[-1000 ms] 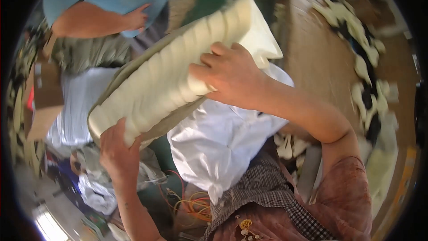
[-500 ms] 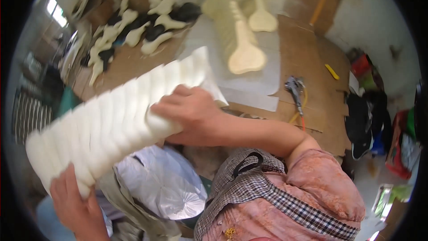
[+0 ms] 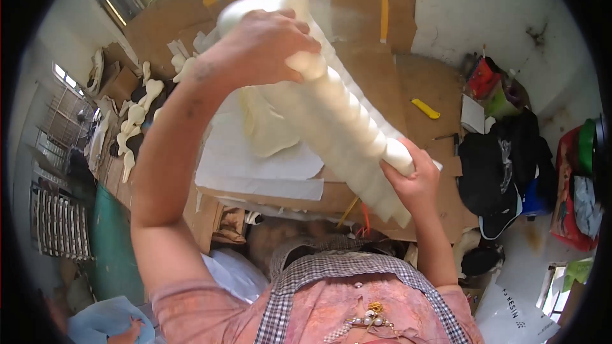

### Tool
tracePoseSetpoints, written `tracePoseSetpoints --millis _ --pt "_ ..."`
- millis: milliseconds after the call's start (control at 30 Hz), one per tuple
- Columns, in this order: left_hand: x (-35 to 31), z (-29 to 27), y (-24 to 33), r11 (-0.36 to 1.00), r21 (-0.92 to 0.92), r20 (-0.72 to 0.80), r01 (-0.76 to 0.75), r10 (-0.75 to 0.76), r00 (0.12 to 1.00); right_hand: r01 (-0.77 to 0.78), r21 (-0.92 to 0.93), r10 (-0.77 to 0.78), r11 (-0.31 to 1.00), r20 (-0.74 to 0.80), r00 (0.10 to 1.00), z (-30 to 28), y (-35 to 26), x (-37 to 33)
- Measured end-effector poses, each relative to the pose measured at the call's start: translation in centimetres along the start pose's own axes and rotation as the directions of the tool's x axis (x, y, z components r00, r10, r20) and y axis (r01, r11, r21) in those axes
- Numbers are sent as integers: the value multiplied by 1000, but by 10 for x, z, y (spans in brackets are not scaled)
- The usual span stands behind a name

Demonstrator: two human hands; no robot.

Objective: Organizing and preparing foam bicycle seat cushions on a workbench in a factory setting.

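Observation:
A long row of cream foam pieces [image 3: 331,114], pressed face to face, is lifted over the table and slants from upper left to lower right. My left hand [image 3: 271,41] grips its far upper end, fingers spread over the rounded, two-lobed end piece. At the lower right end my right hand [image 3: 414,172] clasps the row, thumb on the near side. Below and behind the row, a pale yellowish stack [image 3: 271,130] of similar pieces lies on white paper [image 3: 255,175]; the row and my left arm hide part of it.
A yellow utility knife [image 3: 425,109] lies on the cardboard-covered table [image 3: 433,76]. Loose cream foam pieces [image 3: 134,121] are heaped at the left. Dark bags [image 3: 503,175] hang at the right, beside a red bag [image 3: 574,210]. An orange hose [image 3: 365,216] shows at the table's near edge.
The foam row has swung from the left side to above the table, and its slant has reversed. My left hand has risen to the far end; my right hand has shifted right. My view has turned too.

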State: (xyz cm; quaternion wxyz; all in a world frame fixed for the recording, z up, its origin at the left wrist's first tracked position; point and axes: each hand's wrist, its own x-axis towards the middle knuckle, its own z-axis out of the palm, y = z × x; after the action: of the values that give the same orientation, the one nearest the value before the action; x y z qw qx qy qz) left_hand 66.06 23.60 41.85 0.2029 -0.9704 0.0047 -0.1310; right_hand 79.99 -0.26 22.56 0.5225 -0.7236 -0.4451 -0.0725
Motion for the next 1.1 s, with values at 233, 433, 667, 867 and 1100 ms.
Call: tracePoseSetpoints --millis 233,433,667,867,1100 --pt "66 166 -81 925 -375 200 57 21 980 -107 -234 161 966 222 962 -11 57 26" --pt "12 344 -125 192 -464 -6 865 -977 214 -120 -284 238 951 426 873 30 73 63" --pt "-16 331 41 -154 -987 160 46 -926 342 -253 -270 353 929 442 825 38 100 90" --pt "-12 284 154 311 -781 160 542 -740 654 -237 -187 300 954 507 808 5 80 83" --pt "-56 195 156 176 -984 -110 5 -639 761 -201 91 129 975 503 855 -66 0 81"
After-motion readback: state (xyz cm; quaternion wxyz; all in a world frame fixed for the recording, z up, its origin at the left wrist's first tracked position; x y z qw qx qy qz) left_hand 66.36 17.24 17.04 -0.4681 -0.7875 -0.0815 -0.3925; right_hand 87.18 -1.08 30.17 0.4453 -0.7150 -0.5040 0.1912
